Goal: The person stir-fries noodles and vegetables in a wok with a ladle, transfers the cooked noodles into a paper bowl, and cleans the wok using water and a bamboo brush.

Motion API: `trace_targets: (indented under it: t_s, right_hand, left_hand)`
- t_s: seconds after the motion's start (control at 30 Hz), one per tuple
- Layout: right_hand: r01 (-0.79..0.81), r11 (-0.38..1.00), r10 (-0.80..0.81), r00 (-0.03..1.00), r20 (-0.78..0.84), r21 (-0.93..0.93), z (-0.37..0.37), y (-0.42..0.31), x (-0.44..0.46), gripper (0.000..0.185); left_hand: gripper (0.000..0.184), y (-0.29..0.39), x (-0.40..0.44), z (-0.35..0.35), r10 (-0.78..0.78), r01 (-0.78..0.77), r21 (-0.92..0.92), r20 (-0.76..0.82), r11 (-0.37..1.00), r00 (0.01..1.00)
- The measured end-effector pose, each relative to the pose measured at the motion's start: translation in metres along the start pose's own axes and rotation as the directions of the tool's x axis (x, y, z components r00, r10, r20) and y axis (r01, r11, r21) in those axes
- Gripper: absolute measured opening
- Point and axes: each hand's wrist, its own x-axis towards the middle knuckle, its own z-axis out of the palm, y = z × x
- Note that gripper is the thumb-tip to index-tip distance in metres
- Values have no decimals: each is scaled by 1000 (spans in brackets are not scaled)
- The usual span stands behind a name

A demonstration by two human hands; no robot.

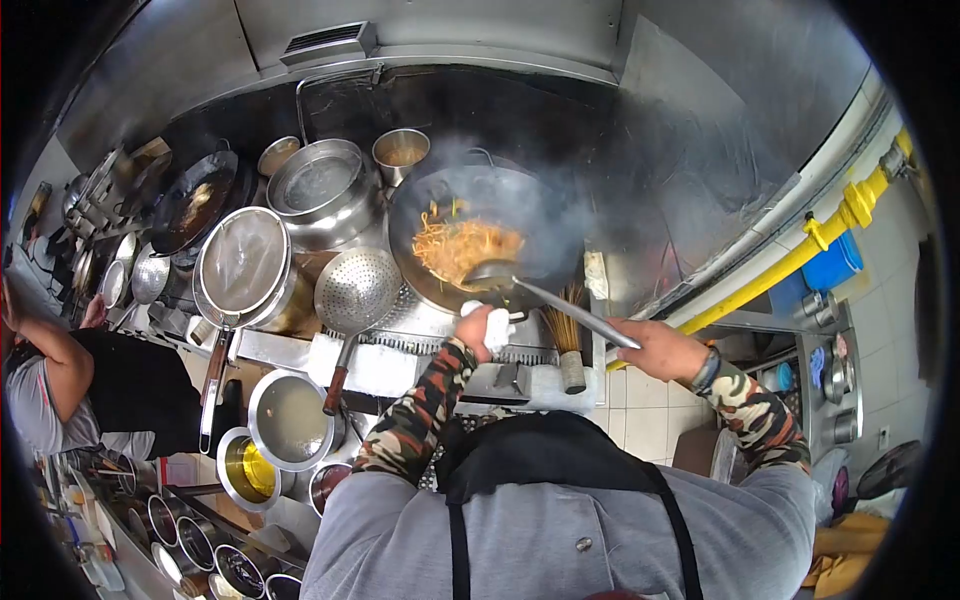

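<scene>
A large dark wok [555, 200] sits on the stove in front of me, with steam rising from it. Orange-brown noodles [455, 245] lie in its middle. My left hand [478, 333] is closed on a white cloth [498, 328] at the wok's near rim; whether a wok handle is under the cloth is hidden. In my right hand [660, 350] is the end of a long-handled metal ladle [580, 312], which slants into the wok. The ladle's bowl touches the noodles at their right edge. A bamboo wok brush [570, 355] stands between my hands.
Left of the wok are a perforated skimmer [356, 290], a large steel pot [318, 190] and a round mesh strainer [243, 262]. Nearer me stand a pot of cloudy liquid [292, 420] and a pot of yellow oil [250, 470]. Another person [60, 385] works at far left. A yellow pipe [780, 275] runs along the right.
</scene>
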Motion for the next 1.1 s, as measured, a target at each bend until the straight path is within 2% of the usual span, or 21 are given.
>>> trace_targets:
  t_s: [0.1,0.2,0.23,0.27,0.3,0.33,0.37,0.4,0.47,0.5,0.53,0.6,0.63,0.7,0.77,0.8,0.83,0.87,0.93,1.03,1.1]
  right_hand:
    - [-45,993,39,997,-59,-106,28,6,39,58]
    - [-71,990,42,975,-217,-126,43,6,63,56]
    - [-16,994,-12,969,-247,-111,43,10,58,57]
    - [8,996,-28,974,-225,-88,36,9,50,58]
    - [65,992,-87,973,-216,-105,31,15,41,59]
    - [122,985,-144,970,-197,-120,30,19,34,59]
    - [124,985,-145,971,-192,-117,29,14,34,59]
    - [64,990,-82,987,-140,-126,28,9,36,59]
    - [3,990,-15,996,-86,-138,34,3,51,59]
    - [-70,986,50,990,-132,-152,45,8,70,59]
    - [-142,977,112,977,-184,-161,52,7,83,59]
    - [-170,968,126,967,-223,-187,45,0,83,58]
    - [-122,986,93,967,-239,-113,40,-1,72,57]
    - [-3,999,-8,959,-282,-42,31,11,46,55]
    - [-79,997,78,992,-104,-6,-1,-8,2,54]
    - [-78,997,76,993,-92,-17,-9,-15,-13,54]
    - [-105,994,104,994,-22,-19,-16,-21,-27,54]
    - [-129,991,130,991,42,-28,-19,-25,-34,54]
    - [-50,997,50,999,0,-51,0,-10,-30,55]
    - [-198,977,193,979,-67,-84,33,4,20,56]
    - [39,989,-75,963,-258,-141,60,40,65,57]
  left_hand:
    - [19,-18,12,-26,30,-31,9,26,999,999]
    - [18,-107,7,-83,208,-209,208,26,956,978]
    - [20,-129,9,-99,207,-215,177,62,960,976]
    - [27,-121,-28,-63,-50,52,-31,52,998,997]
    - [27,-107,-37,-46,-49,50,-27,55,998,997]
    - [17,-89,-38,-30,-20,47,-174,153,984,988]
    - [23,-70,-36,-15,23,57,-318,243,946,970]
    - [25,-40,-31,-3,-83,109,-155,166,982,983]
    - [25,-15,-2,-20,52,-66,91,141,994,989]
    - [25,-32,17,-45,52,-64,87,139,994,989]
    - [20,-57,38,-78,193,-221,301,121,928,974]
    - [17,-81,29,-85,341,-365,500,144,785,929]
    - [19,-93,-9,-64,225,-236,376,72,896,972]
    - [28,-79,-52,-22,94,-97,231,25,968,995]
    - [16,-36,-64,13,-19,19,-50,3,999,1000]
    - [23,-17,-62,21,-69,70,-191,7,979,998]
    - [23,-5,-34,3,36,-34,-87,19,996,999]
    - [23,12,-26,5,-4,5,-57,9,998,1000]
    - [24,22,13,-22,-19,22,-17,121,1000,992]
    - [27,23,27,-16,-47,47,-27,9,999,999]
    - [26,20,28,-14,-72,73,-63,21,995,997]
